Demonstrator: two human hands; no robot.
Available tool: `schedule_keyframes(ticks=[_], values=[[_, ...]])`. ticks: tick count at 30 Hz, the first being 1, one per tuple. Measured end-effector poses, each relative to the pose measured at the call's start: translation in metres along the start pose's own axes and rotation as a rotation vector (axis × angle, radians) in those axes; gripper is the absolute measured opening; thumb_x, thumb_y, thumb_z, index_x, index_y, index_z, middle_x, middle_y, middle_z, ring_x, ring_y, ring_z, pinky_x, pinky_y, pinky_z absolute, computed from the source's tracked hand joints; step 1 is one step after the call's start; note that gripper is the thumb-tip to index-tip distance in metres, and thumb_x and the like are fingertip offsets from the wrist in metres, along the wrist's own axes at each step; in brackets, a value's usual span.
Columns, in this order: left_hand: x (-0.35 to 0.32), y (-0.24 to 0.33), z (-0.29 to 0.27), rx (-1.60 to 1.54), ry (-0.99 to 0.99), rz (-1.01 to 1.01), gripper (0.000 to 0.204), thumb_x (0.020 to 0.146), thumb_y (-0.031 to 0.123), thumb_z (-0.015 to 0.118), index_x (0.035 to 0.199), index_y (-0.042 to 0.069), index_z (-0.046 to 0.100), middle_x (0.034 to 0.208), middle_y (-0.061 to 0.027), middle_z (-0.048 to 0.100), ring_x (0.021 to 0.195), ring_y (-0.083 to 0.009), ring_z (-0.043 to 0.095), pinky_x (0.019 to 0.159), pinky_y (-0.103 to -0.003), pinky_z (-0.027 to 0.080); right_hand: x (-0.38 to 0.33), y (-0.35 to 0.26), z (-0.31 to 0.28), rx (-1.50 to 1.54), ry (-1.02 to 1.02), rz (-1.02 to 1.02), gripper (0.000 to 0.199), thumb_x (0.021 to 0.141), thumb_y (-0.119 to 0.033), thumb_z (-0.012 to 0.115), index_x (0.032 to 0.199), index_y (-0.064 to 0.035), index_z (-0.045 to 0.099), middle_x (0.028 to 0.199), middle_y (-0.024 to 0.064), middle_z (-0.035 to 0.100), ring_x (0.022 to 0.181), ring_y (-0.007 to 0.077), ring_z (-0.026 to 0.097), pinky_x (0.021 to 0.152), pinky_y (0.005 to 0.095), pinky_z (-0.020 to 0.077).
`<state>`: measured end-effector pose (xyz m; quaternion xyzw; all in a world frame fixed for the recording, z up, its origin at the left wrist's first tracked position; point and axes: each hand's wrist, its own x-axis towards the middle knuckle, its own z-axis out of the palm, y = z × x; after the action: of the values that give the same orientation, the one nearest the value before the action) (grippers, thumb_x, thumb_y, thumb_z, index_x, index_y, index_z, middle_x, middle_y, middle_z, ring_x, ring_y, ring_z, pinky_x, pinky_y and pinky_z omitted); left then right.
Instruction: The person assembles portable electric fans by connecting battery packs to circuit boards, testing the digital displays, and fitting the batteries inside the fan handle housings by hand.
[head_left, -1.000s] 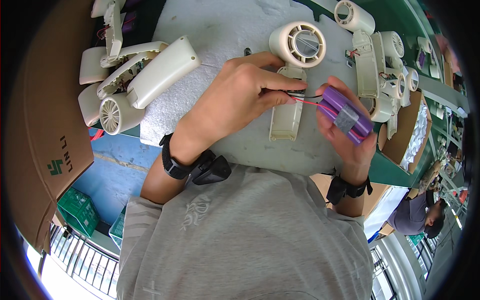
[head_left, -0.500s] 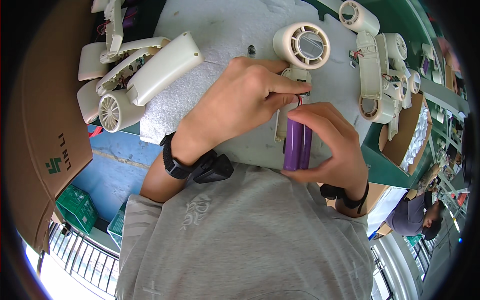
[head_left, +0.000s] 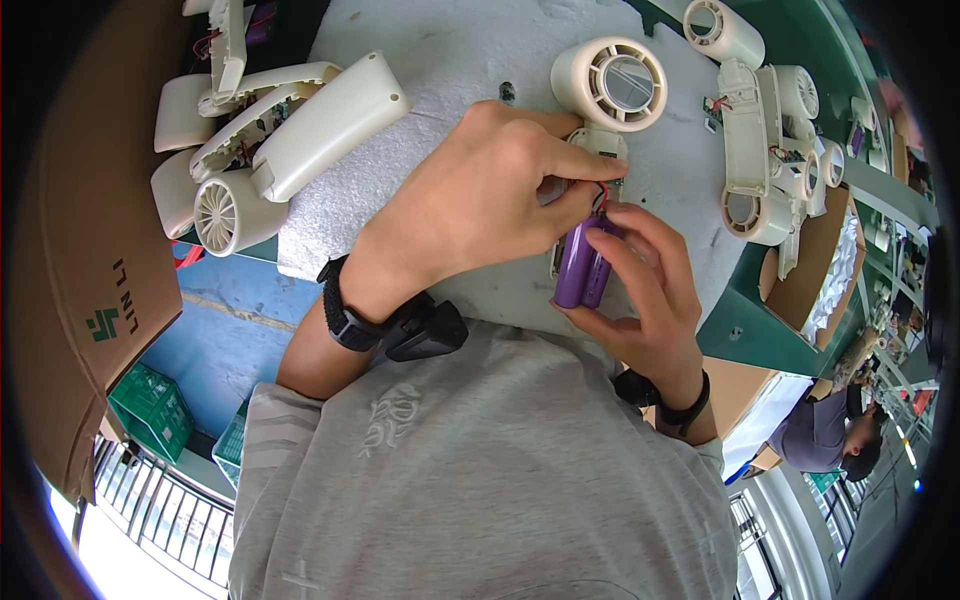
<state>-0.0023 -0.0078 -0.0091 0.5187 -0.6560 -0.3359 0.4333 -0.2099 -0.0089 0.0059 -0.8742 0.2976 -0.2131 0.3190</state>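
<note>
A cream handheld fan (head_left: 608,85) lies in front of me, its round head away from me and its handle open, showing a small circuit board. My left hand (head_left: 485,195) is closed around the handle's left side, with the index fingertip beside the board and the thumb near the top of the batteries. My right hand (head_left: 655,275) grips a purple pair of battery cells (head_left: 574,268) over the lower handle, thumb at the bottom end and fingers along the right side. Thin red and dark wires (head_left: 600,197) run from the cells toward the board. Much of the handle is hidden.
Several cream fan housings (head_left: 325,125) are piled at the left, and more opened fans (head_left: 743,130) at the right. White foam sheet (head_left: 440,60) covers the bench. A large cardboard box (head_left: 95,230) borders the left; another carton (head_left: 825,270) stands right. A person (head_left: 825,430) is farther right.
My right hand has moved left and slightly up, bringing the battery cells closer to my left thumb and tilting them. My left hand has stayed at the handle.
</note>
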Motion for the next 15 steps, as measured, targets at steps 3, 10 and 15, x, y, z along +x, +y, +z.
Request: schedule_keyframes(ticks=[3, 10, 15], values=[[0.0003, -0.0002, -0.0004, 0.007, -0.017, -0.002, 0.024, 0.073, 0.0, 0.067, 0.096, 0.004, 0.074, 0.084, -0.0155, 0.068, 0.066, -0.0297, 0.067, 0.058, -0.035, 0.052, 0.0017, 0.0007, -0.0016, -0.02, 0.024, -0.047, 0.059, 0.056, -0.004, 0.086, 0.11, 0.0024, 0.063, 0.125, 0.0196, 0.056, 0.111, 0.0361, 0.058, 0.087, 0.04, 0.0562], [-0.0008, -0.0019, -0.0031, 0.067, -0.063, 0.013, 0.03, 0.075, -0.004, 0.067, 0.102, 0.006, 0.074, 0.094, -0.0148, 0.07, 0.071, -0.0274, 0.069, 0.059, -0.031, 0.052, 0.0068, 0.0034, -0.0032, -0.068, 0.028, -0.065, 0.054, 0.057, -0.004, 0.084, 0.107, 0.003, 0.066, 0.124, 0.0201, 0.057, 0.111, 0.037, 0.058, 0.085, 0.0398, 0.0568], [-0.0018, -0.0047, -0.0009, 0.018, -0.039, 0.05, 0.028, 0.076, -0.004, 0.066, 0.102, 0.005, 0.073, 0.092, -0.0162, 0.069, 0.072, -0.0304, 0.068, 0.06, -0.034, 0.052, 0.0083, 0.0058, -0.0015, -0.069, 0.037, -0.078, 0.051, 0.057, -0.005, 0.084, 0.104, 0.0028, 0.067, 0.123, 0.0199, 0.059, 0.11, 0.0369, 0.059, 0.083, 0.0398, 0.0568]])
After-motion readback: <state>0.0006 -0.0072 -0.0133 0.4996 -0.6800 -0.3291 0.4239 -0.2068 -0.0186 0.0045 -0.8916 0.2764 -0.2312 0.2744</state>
